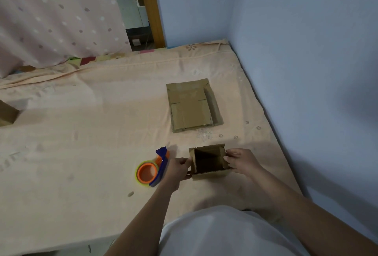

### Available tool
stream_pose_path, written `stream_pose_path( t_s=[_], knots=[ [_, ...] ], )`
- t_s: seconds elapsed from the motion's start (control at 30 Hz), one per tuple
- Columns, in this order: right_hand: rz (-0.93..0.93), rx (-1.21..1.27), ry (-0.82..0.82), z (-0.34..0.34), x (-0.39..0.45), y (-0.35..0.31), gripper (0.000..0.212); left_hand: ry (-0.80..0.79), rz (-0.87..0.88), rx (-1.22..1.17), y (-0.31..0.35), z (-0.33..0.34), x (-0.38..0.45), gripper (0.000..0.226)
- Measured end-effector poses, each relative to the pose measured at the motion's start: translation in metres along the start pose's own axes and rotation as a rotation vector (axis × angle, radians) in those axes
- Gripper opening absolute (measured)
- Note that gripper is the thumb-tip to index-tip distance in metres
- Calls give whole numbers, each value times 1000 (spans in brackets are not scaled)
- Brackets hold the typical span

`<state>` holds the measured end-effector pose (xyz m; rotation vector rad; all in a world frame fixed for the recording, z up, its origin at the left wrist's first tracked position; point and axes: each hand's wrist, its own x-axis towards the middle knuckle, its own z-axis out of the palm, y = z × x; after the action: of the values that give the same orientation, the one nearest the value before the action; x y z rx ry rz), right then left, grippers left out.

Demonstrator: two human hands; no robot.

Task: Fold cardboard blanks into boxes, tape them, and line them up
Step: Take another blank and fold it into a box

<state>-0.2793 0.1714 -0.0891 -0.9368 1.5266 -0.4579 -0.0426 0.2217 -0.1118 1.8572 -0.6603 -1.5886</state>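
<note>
HANDS: left hand (178, 166) and right hand (242, 160) grip opposite side walls of the half-formed box (209, 162) | LOCATION: bed (81, 133), beside tape dispenser (152, 168), flat blanks (192, 106) beyond | RISK: soft bedding, untaped flaps may spring, walls skew | ORIENTATION: mouth upward, long axis left-right.

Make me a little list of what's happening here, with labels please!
Place: bed sheet by a blue wall
Left hand: grips the open box's left side
Right hand: grips its right side
Open box: half folded, top open
Flat blanks: stacked beyond the box
Tape dispenser: lying left of the left hand
</note>
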Motion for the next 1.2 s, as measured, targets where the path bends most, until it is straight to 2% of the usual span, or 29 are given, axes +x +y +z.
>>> stream_pose_path(
  t_s=[0.3,0.7,0.83,0.93,1.0,1.2],
  knots=[
    [69,22,87,1,11,3,30,140,-48,33,8,10,6,26],
    [49,-107,163,7,10,7,21,152,-60,-81,5,12,6,14],
    [68,-114,135,8,9,0,26,143,-71,-56,2,10,10,14],
    [121,-91,79,9,5,-14,48,133,-57,-40,1,9,13,13],
    [157,-128,97,10,7,-23,61,125,-50,-36,2,10,13,13],
    [104,-271,100,13,14,-29,51,108,-60,-26,5,8,10,14]
  ],
)
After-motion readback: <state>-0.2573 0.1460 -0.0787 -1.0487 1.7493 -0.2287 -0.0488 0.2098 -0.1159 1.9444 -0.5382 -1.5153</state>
